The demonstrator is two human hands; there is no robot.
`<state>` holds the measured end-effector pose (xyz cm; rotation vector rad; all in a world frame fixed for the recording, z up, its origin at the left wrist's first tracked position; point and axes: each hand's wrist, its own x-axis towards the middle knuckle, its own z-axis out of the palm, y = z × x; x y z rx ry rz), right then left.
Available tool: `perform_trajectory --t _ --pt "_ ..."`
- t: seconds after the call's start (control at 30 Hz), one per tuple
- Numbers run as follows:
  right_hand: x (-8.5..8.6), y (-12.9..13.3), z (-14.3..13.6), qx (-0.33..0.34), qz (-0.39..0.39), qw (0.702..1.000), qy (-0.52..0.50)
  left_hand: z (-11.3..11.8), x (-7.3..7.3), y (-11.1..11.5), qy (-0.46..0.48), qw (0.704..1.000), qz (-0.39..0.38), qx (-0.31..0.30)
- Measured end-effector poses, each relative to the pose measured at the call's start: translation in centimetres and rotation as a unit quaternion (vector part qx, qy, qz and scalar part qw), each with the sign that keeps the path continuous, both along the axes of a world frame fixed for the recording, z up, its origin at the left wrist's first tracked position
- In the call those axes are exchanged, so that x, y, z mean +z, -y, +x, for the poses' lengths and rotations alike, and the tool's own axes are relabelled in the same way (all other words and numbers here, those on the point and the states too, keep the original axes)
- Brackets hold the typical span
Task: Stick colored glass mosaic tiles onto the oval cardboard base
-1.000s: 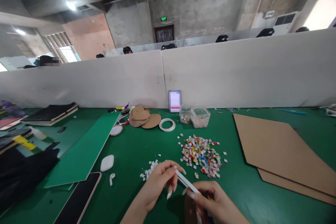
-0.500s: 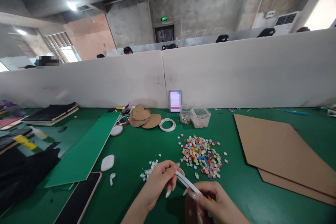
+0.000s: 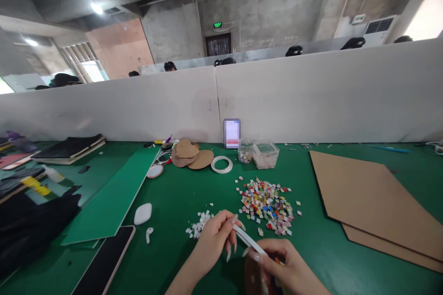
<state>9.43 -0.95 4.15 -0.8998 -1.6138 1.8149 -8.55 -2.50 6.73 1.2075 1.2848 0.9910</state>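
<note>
A narrow white strip [image 3: 249, 241] runs slantwise between my two hands, higher at its left end. My left hand [image 3: 218, 236] pinches that upper end between thumb and fingertips. The lower end is gripped by my right hand [image 3: 282, 262], thumb on top. Beneath my right hand is a brown board piece [image 3: 252, 276] with a few coloured tiles on it, mostly hidden by the fingers. Small white bits [image 3: 197, 227] lie in a heap just left of my left hand. Beyond my hands spreads a pile of coloured mosaic tiles [image 3: 265, 203].
A white tape ring [image 3: 212, 166], cardboard discs [image 3: 200, 160] and a clear box [image 3: 266, 154] stand towards the partition [image 3: 311, 97]. Brown boards [image 3: 370, 193] lie right. At left are a green board [image 3: 110, 198], a phone [image 3: 105, 262], an earbud [image 3: 149, 235] and its case [image 3: 143, 214].
My left hand has shifted slightly to the right, still pinching the white strip. My right hand stays nearly in place. The whole view has moved a little.
</note>
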Motion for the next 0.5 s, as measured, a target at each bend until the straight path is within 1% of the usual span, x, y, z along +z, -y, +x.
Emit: perform_trajectory --t 0.2,0.33,0.5 --pt "-0.13 0.04 0.1 -0.007 0.01 1.0 0.018 -0.18 0.44 0.02 0.002 1.0 0.009 -0.007" --pt "-0.45 0.02 0.22 -0.016 0.022 0.999 0.033 -0.16 0.72 0.14 -0.034 0.999 0.002 -0.017" --pt "-0.58 -0.14 0.22 0.002 0.032 0.999 0.032 -0.06 0.79 0.28 -0.072 0.997 0.016 -0.011"
